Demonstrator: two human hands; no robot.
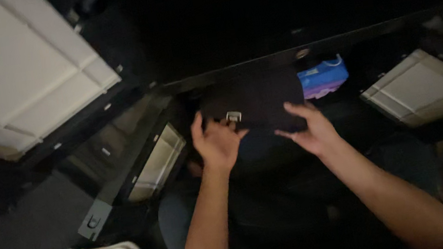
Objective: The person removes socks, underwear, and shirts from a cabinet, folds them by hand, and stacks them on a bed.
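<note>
Black cap (256, 101) with a small metal buckle (234, 116) is held up in the middle, gripped by the left hand (215, 140) and right hand (308, 128), and could be dropped in the dark.

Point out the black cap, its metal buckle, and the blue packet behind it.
black cap (256, 98): head view, on its dark crown above the hands.
metal buckle (234, 116): head view, on the buckle's silver frame.
blue packet (323, 76): head view, on its blue front face.
</note>
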